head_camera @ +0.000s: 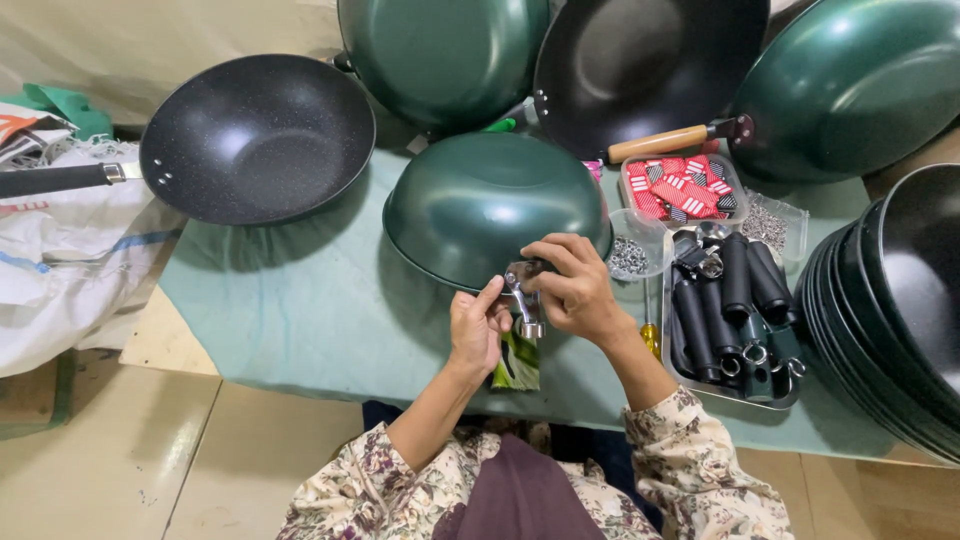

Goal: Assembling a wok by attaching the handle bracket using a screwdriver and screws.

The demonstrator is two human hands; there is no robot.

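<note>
A green wok (478, 200) lies upside down on the green cloth (300, 300) in front of me. At its near rim sits a small metal handle bracket (522, 296). My left hand (476, 330) pinches the bracket from below and left. My right hand (574, 290) grips it from above and right, fingers curled over its top against the wok's rim. A green-patterned packet (517, 362) lies just under my hands.
A tray of black handles (728, 310) sits to the right, with a cup of small screws (630, 256), a box of red and black labels (682, 188), and a yellow-handled screwdriver (650, 335). A black wok (258, 135) rests left; stacked woks (890, 300) right; more woks behind.
</note>
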